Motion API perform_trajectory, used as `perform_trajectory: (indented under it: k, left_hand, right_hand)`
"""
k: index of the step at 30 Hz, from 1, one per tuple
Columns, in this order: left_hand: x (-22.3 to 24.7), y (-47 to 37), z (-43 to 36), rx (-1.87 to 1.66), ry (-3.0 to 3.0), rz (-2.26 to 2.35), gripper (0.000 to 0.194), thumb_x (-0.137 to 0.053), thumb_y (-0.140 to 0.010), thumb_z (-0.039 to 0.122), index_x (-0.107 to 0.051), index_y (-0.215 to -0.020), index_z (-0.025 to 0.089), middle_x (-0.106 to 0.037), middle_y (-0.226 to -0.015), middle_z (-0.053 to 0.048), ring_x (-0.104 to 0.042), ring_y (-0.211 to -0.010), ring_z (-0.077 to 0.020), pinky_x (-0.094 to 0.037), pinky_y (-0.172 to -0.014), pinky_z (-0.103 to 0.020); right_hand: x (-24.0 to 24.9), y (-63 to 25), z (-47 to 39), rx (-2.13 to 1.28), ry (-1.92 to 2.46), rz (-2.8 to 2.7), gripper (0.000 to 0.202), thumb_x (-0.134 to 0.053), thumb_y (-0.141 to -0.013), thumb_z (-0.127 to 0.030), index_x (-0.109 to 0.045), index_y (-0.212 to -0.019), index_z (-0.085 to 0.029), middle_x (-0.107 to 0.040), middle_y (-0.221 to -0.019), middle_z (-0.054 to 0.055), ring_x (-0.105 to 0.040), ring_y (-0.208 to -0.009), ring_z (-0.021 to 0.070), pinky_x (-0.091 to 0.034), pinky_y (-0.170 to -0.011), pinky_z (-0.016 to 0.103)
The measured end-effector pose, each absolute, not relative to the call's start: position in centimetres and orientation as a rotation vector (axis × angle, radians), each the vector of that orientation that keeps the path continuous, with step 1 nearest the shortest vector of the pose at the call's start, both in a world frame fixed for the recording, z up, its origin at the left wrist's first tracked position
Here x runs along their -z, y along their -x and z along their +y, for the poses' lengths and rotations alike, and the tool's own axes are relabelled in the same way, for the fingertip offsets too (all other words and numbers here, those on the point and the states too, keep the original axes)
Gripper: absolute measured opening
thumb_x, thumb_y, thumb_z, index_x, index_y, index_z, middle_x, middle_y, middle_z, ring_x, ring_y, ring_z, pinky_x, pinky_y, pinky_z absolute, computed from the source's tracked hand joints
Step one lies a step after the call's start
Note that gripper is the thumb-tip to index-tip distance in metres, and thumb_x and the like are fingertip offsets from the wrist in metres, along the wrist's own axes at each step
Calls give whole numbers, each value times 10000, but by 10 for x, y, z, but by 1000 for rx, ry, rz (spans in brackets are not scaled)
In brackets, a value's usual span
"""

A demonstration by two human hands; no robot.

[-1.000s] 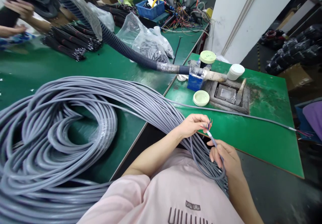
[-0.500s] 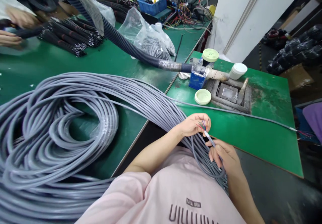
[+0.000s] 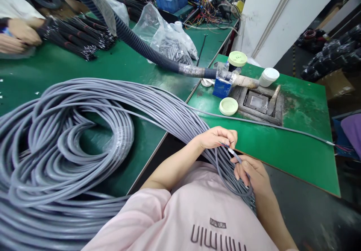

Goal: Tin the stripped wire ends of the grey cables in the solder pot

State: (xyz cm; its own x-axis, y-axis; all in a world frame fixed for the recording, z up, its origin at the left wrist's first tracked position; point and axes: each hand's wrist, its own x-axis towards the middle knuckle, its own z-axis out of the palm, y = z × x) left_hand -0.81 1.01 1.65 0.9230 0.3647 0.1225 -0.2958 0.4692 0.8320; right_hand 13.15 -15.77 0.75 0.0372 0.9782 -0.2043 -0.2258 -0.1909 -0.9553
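Observation:
In front of my chest, my right hand [image 3: 252,171] grips a grey cable [image 3: 237,158] just below its stripped end. Thin coloured wires [image 3: 225,144] come out of that end past a white band [image 3: 231,151]. My left hand [image 3: 218,137] is closed with its fingertips pinching these wires, so most of their length is hidden. From the large coil of grey cable [image 3: 124,130] on the left, a thick bundle of strands [image 3: 175,117] runs across to my lap, passing behind my left forearm. One single strand lies along the right-hand board.
The green board [image 3: 304,149] carries a solder pot [image 3: 256,102], a pale lid [image 3: 228,106], a white tub [image 3: 269,77] and a blue box [image 3: 222,88]. A ribbed hose [image 3: 158,58] arches over the table. Another person's hands [image 3: 19,36] are by black wire bundles [image 3: 81,38].
My left fingers have closed over the coloured wires, which were fanned out before and now bunch to the left. My right hand stays almost in place. The other person's hands have moved closer together.

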Motion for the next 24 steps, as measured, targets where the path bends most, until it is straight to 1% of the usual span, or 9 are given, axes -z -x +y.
perform_trajectory:
  k: [3, 6, 8, 10, 13, 15, 18, 21, 24]
  left_hand:
    - [-17, 5, 5, -447, -930, 94, 431, -805, -612, 526, -642, -610, 127, -543, -669, -47, -516, -642, -138, -430, -620, -288]
    - [-17, 1, -1, -471, -826, 65, 396, -789, -659, 462, -577, -629, 129, -532, -659, -29, -512, -610, -126, -425, -578, -269]
    - [-15, -1, -4, -481, -780, 68, 389, -782, -676, 441, -547, -657, 132, -522, -660, -16, -517, -601, -120, -440, -557, -260]
    - [-9, -4, -6, -507, -777, 111, 391, -782, -684, 433, -529, -695, 135, -530, -677, -6, -529, -602, -111, -465, -554, -251]
    - [1, -9, -8, -542, -822, 187, 380, -782, -700, 402, -515, -742, 135, -571, -731, -3, -572, -631, -101, -498, -590, -240]
    - [6, -12, -10, -532, -831, 228, 378, -785, -695, 387, -514, -766, 133, -595, -745, -3, -596, -636, -106, -512, -598, -245]
    - [10, -17, -14, -532, -769, 301, 388, -824, -623, 334, -526, -766, 130, -615, -717, -1, -605, -617, -113, -516, -592, -248]
    - [14, -24, -23, -597, -646, 332, 375, -845, -517, 253, -557, -715, 119, -620, -704, -12, -598, -613, -107, -493, -582, -223]
    - [31, -43, -29, -545, -555, 309, 377, -818, -481, 279, -632, -767, 121, -629, -709, -42, -625, -621, -148, -525, -570, -275]
  right_hand:
    - [-7, -136, -158, -1400, 1203, -946, 374, -513, -934, -450, -686, -1041, -135, -459, -377, -34, -454, -427, 150, -404, -512, 312]
    - [-14, -146, -158, -1401, 1286, -1087, 370, -477, -956, -421, -665, -1100, -137, -533, -464, -9, -510, -488, 157, -419, -516, 298]
    - [-23, -152, -157, -1328, 1412, -1204, 342, -461, -967, -383, -633, -1165, -164, -610, -606, 12, -542, -549, 148, -444, -556, 289]
    - [-34, -155, -154, -1174, 1536, -1307, 342, -453, -970, -350, -569, -1259, -207, -659, -791, 33, -576, -630, 143, -479, -639, 294]
    - [-47, -152, -146, -961, 1638, -1430, 439, -460, -961, -326, -432, -1393, -252, -657, -1026, 69, -615, -769, 165, -503, -744, 319]
    - [-52, -146, -138, -872, 1684, -1533, 526, -506, -939, -334, -371, -1441, -260, -644, -1112, 91, -630, -857, 196, -507, -765, 331]
    - [-54, -137, -126, -715, 1768, -1673, 595, -571, -904, -367, -372, -1452, -249, -663, -1109, 106, -647, -884, 233, -507, -755, 338]
    - [-51, -133, -124, -512, 1849, -1664, 537, -600, -886, -416, -483, -1380, -242, -707, -976, 92, -662, -761, 230, -498, -664, 309]
    - [-49, -145, -123, -384, 1852, -1583, 481, -657, -850, -432, -590, -1276, -221, -719, -872, 100, -650, -675, 227, -439, -524, 276]
